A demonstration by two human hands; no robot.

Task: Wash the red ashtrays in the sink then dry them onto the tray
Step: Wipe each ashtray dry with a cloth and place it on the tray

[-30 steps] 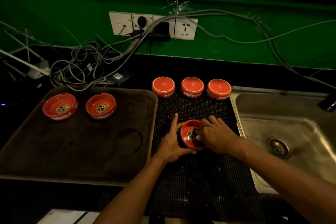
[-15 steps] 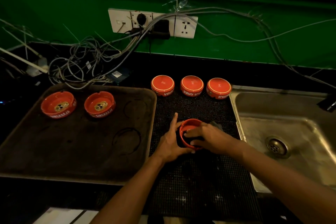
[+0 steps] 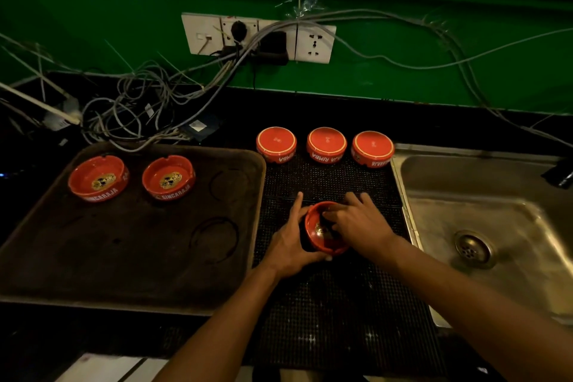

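Note:
My left hand (image 3: 290, 242) grips a red ashtray (image 3: 322, 240) from its left side, holding it tilted just above the black mat (image 3: 325, 304). The fingers of my right hand (image 3: 359, 223) are pressed inside its bowl on what looks like a dark cloth, mostly hidden under them. Two red ashtrays (image 3: 98, 178) (image 3: 169, 177) stand upright at the far left of the brown tray (image 3: 124, 257). Three more ashtrays (image 3: 276, 144) (image 3: 326, 144) (image 3: 372, 149) lie upside down in a row at the back of the mat.
A steel sink (image 3: 496, 211) with a drain (image 3: 473, 248) lies to the right of the mat. A tangle of cables (image 3: 139, 108) sits behind the tray, below a wall socket strip (image 3: 257, 37) on the green wall. Wet ring marks show on the tray.
My right hand has shifted around inside the ashtray's bowl while the left hand kept hold of it. The ashtray has turned so that its printed bottom shows again.

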